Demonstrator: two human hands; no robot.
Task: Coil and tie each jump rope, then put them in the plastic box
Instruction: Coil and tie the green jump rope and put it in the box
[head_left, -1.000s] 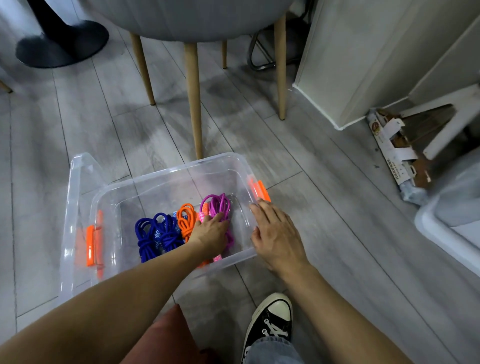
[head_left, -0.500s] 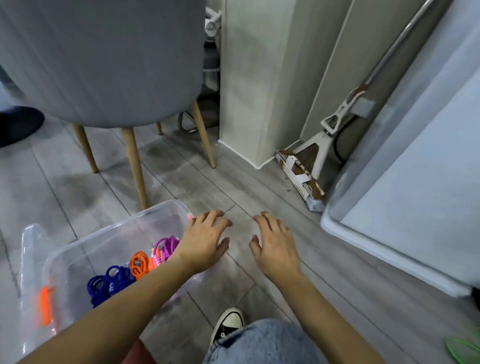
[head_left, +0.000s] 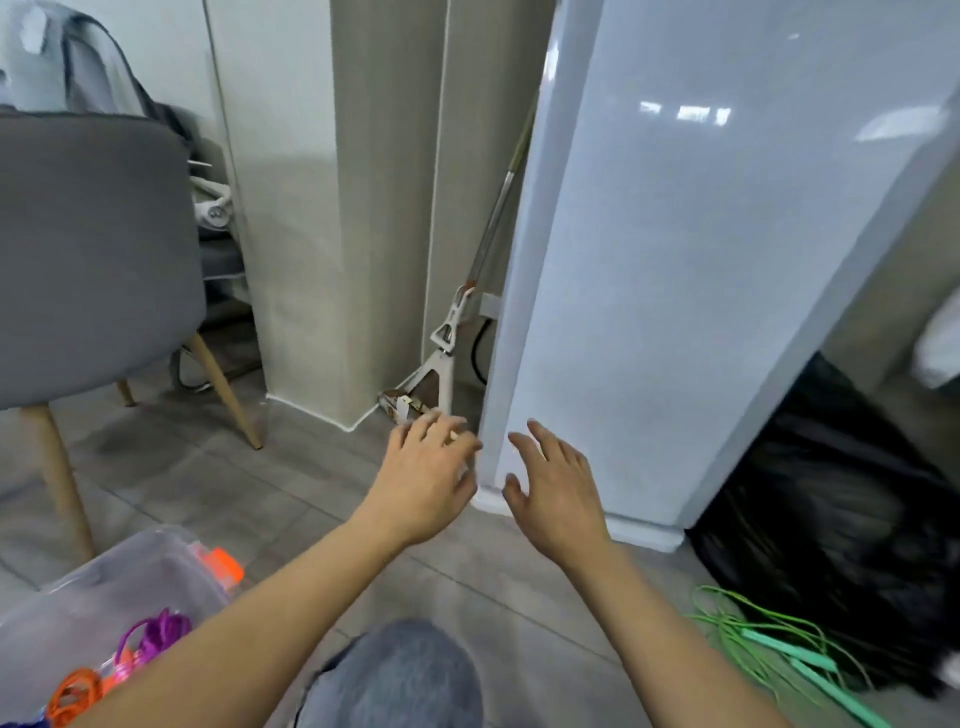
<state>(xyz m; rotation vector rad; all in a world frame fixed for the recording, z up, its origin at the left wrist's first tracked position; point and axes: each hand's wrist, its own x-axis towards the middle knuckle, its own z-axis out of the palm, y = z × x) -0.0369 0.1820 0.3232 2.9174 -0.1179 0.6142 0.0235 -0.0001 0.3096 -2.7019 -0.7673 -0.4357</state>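
Most of the right side is filled by a tall, glossy white panel (head_left: 675, 260) that stands on the far edge of the grey wood-look floor (head_left: 208, 478). To its left a beige wall column (head_left: 384, 208) meets the same edge. A grey upholstered chair on pale wooden legs (head_left: 93, 249) stands at the floor's left side. A black plastic bag (head_left: 831, 519) slumps on the floor just right of the panel's foot.

A clear plastic box (head_left: 104, 587) sits at the near left corner of the floor. My knee in grey-blue denim (head_left: 395, 675) fills the near middle. One green jump rope with mint-green handles (head_left: 779, 644) lies loose and uncoiled on the near right of the floor. It lies against the foot of the black bag and well apart from the box. A white-framed mop (head_left: 445, 338) leans in the corner between the column and the panel.

My left hand (head_left: 421, 478) and my right hand (head_left: 556, 493) hang side by side above the floor, just apart, in front of the panel's foot. Both are released, with the fingers spread and relaxed and nothing in them. The left one is blurred.

Inside the box lie a coiled purple jump rope (head_left: 156, 631) and a coiled orange jump rope (head_left: 75, 693), close together and partly hidden behind my left forearm. An orange latch (head_left: 224, 564) sits on the box's right end.
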